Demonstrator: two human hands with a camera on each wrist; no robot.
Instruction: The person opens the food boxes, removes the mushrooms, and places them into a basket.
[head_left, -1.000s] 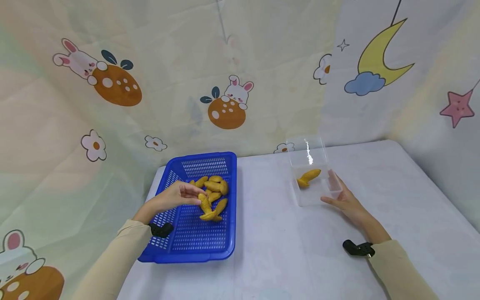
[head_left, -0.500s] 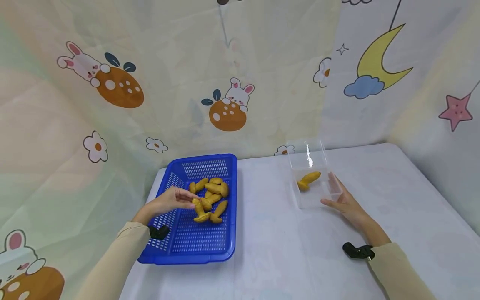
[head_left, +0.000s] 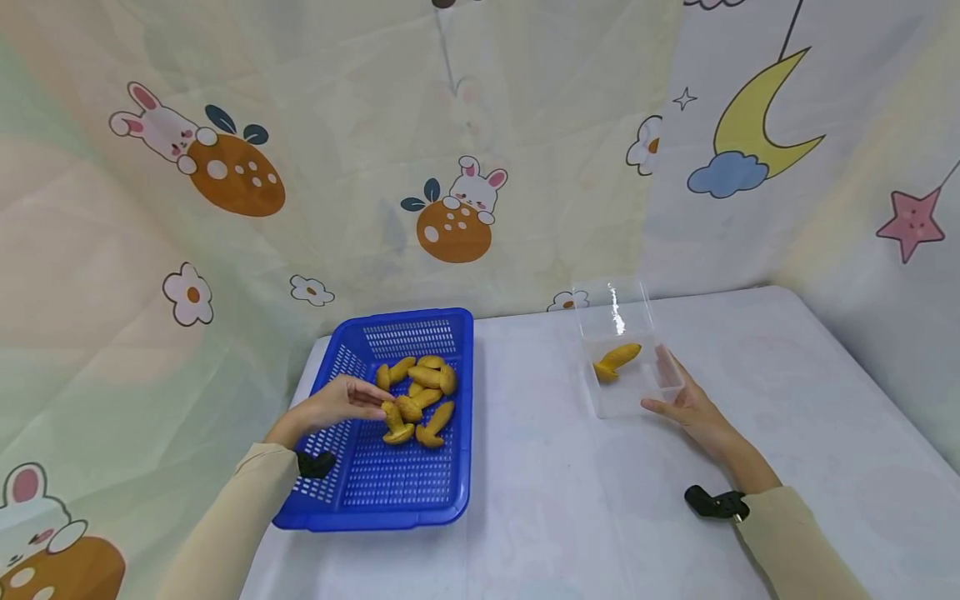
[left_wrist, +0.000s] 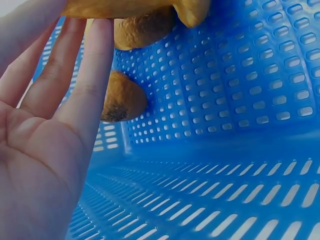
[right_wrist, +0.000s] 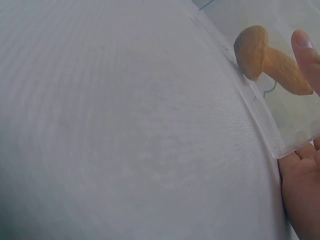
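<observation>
My left hand [head_left: 351, 402] pinches the stem of a yellow-brown toy-like mushroom [head_left: 397, 426] between thumb and fingertips, cap downward, over the blue basket [head_left: 405, 517]. That same mushroom [left_wrist: 125, 7] crosses the top of the left wrist view, partly cut off. Several more mushrooms [head_left: 436, 423] lie in the basket beside it. At the right, my right hand [head_left: 693, 408] grips the near right corner of a clear plastic box [head_left: 626, 402]. A single mushroom [head_left: 618, 360] lies inside that box, its cap [right_wrist: 251, 52] by the wall in the right wrist view.
Both containers stand on a table with a white cloth [head_left: 532, 467], a strip of cloth between them. The clear lid [head_left: 617, 307] of the box stands raised at its back. A printed curtain [head_left: 555, 150] rises behind the table and along its sides.
My left hand has shifted slightly left with the pinched mushroom, drawing it apart from the mushroom on its right. My right hand and the box hold their place.
</observation>
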